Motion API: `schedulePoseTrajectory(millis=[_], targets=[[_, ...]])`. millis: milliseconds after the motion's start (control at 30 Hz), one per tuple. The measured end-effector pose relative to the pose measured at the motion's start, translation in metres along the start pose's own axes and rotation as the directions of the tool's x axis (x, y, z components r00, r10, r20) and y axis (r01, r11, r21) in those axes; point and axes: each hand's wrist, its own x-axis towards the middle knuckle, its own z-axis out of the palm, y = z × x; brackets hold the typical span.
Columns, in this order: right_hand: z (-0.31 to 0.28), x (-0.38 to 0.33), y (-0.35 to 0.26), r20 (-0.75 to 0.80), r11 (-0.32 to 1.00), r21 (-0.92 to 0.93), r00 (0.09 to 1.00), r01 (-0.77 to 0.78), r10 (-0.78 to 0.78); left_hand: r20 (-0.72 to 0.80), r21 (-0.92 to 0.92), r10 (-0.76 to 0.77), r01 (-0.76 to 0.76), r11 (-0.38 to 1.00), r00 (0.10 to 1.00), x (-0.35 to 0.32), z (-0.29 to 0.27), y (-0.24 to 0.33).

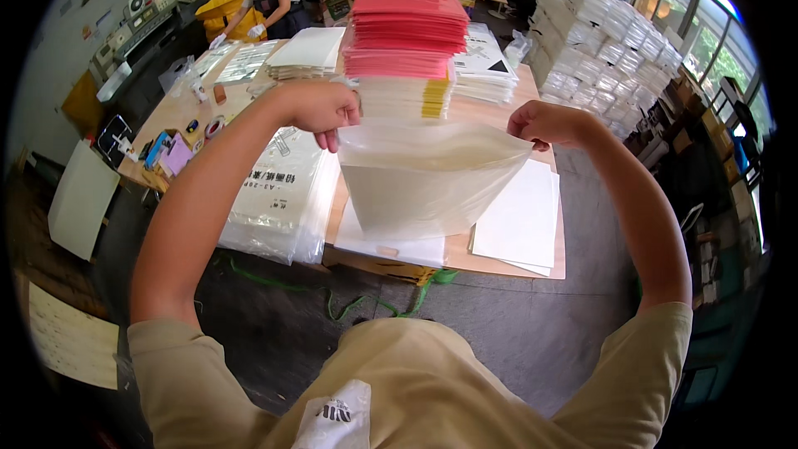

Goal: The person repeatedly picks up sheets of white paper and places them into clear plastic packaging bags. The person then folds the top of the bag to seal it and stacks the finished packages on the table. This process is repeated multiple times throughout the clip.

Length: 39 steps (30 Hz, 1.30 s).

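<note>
A translucent plastic bag (428, 191) hangs between my hands over the table's near edge, its mouth spread wide. My left hand (320, 112) pinches one upper corner of the bag; my right hand (555, 125) grips the opposite corner. Behind and partly below the bag lies a white sheet or board with a slot (389, 250). A small pile of white paper (524, 220) rests on the right, under my right hand. To the left, below my left forearm, lies a stack of printed clear paper packs (283, 195).
Beyond the bag rises a tall stack of red and pink sheets (406, 29) above pale sheets with yellow edges (399, 98). White paper stacks (307, 51) flank it. Small tools and tape (170, 150) lie left. Wrapped packs (611, 50) are piled right. Other people work across the table.
</note>
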Motion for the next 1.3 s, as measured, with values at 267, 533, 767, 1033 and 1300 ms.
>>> schedulePoseTrajectory(millis=[267, 533, 767, 1033, 1300], targets=[[-0.001, -0.008, -0.017, 0.065, 0.994, 0.113, 0.998, -0.009, 0.002, 0.037, -0.149, -0.070, 0.075, 0.986, 0.997, -0.002, -0.006, 0.004], [0.013, -0.006, -0.032, -0.077, 0.895, -0.446, 0.997, -0.007, -0.031, 0.080, -0.008, -0.112, 0.113, 0.994, 0.990, 0.007, -0.001, 0.014], [0.009, -0.024, -0.037, -0.249, 0.764, -0.640, 0.962, -0.075, -0.114, -0.072, 0.226, -0.094, 0.108, 0.968, 0.993, 0.001, 0.002, 0.033], [0.003, -0.038, -0.058, -0.093, 0.885, -0.464, 0.996, -0.037, -0.008, -0.128, 0.393, -0.022, 0.071, 0.917, 0.992, -0.008, -0.006, 0.035], [0.000, -0.023, -0.052, -0.256, 0.874, -0.398, 0.949, -0.277, 0.184, -0.126, 0.178, -0.071, 0.093, 0.980, 0.989, -0.016, -0.006, 0.041]])
